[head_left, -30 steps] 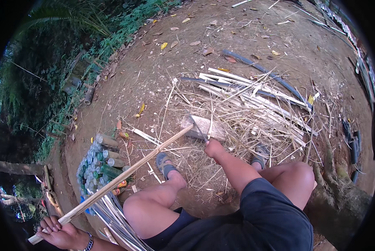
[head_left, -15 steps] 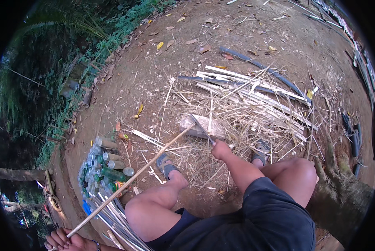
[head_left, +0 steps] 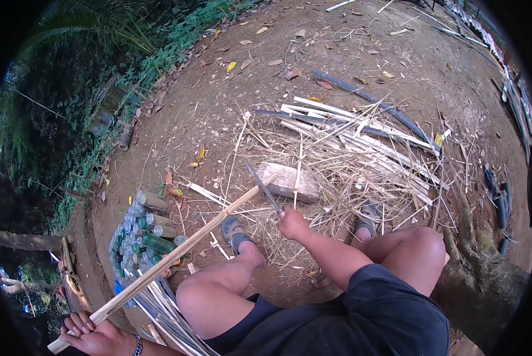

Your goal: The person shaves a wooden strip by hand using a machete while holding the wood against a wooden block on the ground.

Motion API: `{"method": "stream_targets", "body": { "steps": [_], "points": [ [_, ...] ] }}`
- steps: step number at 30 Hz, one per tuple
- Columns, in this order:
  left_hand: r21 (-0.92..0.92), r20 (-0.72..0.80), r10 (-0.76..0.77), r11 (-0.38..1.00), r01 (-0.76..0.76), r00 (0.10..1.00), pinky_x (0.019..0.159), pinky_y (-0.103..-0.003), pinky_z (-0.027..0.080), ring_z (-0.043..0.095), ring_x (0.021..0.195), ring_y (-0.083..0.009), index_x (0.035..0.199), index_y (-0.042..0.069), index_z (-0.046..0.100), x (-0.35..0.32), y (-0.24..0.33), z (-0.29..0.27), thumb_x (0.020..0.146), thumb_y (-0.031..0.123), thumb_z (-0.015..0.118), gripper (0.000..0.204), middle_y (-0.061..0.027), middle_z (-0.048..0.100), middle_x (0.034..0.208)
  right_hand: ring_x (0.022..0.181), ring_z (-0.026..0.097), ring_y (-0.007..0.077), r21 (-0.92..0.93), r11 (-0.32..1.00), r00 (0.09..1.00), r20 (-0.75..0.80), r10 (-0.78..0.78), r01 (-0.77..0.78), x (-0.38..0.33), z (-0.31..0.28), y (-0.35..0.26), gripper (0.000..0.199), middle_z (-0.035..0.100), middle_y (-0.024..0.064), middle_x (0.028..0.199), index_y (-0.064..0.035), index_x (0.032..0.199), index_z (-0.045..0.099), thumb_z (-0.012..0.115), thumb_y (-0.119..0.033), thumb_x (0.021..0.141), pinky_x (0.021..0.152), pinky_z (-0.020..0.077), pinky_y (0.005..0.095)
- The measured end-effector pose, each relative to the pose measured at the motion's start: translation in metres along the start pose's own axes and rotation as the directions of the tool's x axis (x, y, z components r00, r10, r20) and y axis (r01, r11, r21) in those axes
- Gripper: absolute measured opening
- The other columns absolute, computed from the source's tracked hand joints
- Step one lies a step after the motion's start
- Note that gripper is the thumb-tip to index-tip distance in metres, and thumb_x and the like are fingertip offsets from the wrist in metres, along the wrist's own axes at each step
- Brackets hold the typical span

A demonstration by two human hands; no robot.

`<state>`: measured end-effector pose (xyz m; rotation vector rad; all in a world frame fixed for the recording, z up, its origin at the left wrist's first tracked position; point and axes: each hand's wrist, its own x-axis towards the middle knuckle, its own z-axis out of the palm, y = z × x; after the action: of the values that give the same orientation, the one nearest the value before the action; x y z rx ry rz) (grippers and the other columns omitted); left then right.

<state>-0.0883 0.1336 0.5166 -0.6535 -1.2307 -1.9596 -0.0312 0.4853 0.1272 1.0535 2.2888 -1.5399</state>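
Note:
At the lower left, my left hand (head_left: 91,335) is closed round the near end of a long pale bamboo strip (head_left: 177,254). The strip slants up to the right, and its far end lies at a wooden block (head_left: 288,181) on the ground. My right hand (head_left: 292,223) grips the handle of a long-bladed knife (head_left: 264,188). Its dark blade points up and left, across the strip near the strip's far end. Whether the edge touches the strip I cannot tell. Thin shavings (head_left: 343,172) lie around the block.
Beyond the block lies a pile of split strips (head_left: 361,139) with a dark curved pipe (head_left: 384,107). Several bottles (head_left: 147,228) are stacked at left, beside a bundle of strips (head_left: 165,308). A tree trunk (head_left: 482,285) stands at right. My sandalled feet flank the block.
The knife and my right hand have moved left and nearer to me, away from the block's top. The strip has turned so that a broader face shows.

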Motion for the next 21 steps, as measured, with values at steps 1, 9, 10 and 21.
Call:
{"method": "stream_targets", "body": {
  "steps": [1, 9, 10, 21],
  "points": [
    [0.041, -0.047, -0.002, 0.999, 0.004, 0.999, 0.049, -0.022, 0.03, 0.031, 0.057, -0.0098, 0.077, 0.006, 0.04, -0.002, -0.002, 0.002, 0.102, 0.024, 0.043, 0.031, -0.0005, 0.033, 0.069, 0.094, 0.062, 0.0381, -0.009, 0.998, 0.997, 0.046, -0.055, 0.056, -0.022, -0.001, -0.023, 0.024, 0.064, 0.0214, 0.098, -0.0065, 0.109, 0.055, 0.051, -0.023, 0.092, 0.082, 0.0483, 0.0475],
    [0.099, -0.12, -0.04, 0.994, 0.052, 0.992, 0.05, -0.023, 0.028, 0.028, 0.056, -0.0098, 0.071, 0.01, 0.035, 0.004, -0.004, 0.015, 0.102, 0.021, 0.046, 0.034, 0.0, 0.032, 0.069, 0.088, 0.062, 0.0399, -0.112, 0.973, 0.979, 0.0, -0.204, 0.203, -0.001, 0.006, -0.016, 0.019, 0.064, 0.0212, 0.089, -0.0071, 0.104, 0.052, 0.054, -0.017, 0.089, 0.078, 0.0484, 0.0489],
    [0.122, -0.142, -0.037, 0.991, 0.054, 0.989, 0.049, -0.023, 0.028, 0.028, 0.056, -0.0099, 0.071, 0.01, 0.035, 0.003, -0.005, 0.016, 0.102, 0.02, 0.045, 0.034, 0.0, 0.032, 0.068, 0.089, 0.062, 0.0399, -0.13, 0.973, 0.981, -0.001, -0.193, 0.191, 0.001, 0.001, -0.013, 0.018, 0.064, 0.0213, 0.09, -0.007, 0.104, 0.052, 0.054, -0.018, 0.089, 0.078, 0.0483, 0.0491],
    [0.171, -0.145, -0.04, 0.983, 0.065, 0.989, 0.049, -0.024, 0.026, 0.026, 0.055, -0.0101, 0.069, 0.011, 0.03, 0.004, -0.007, 0.021, 0.102, 0.019, 0.045, 0.037, 0.0007, 0.027, 0.066, 0.087, 0.063, 0.0398, -0.089, 0.987, 0.99, -0.035, -0.134, 0.13, 0.011, -0.001, 0.013, 0.02, 0.064, 0.0216, 0.088, -0.0042, 0.101, 0.053, 0.052, -0.02, 0.089, 0.079, 0.0488, 0.0505]
  ]
}}
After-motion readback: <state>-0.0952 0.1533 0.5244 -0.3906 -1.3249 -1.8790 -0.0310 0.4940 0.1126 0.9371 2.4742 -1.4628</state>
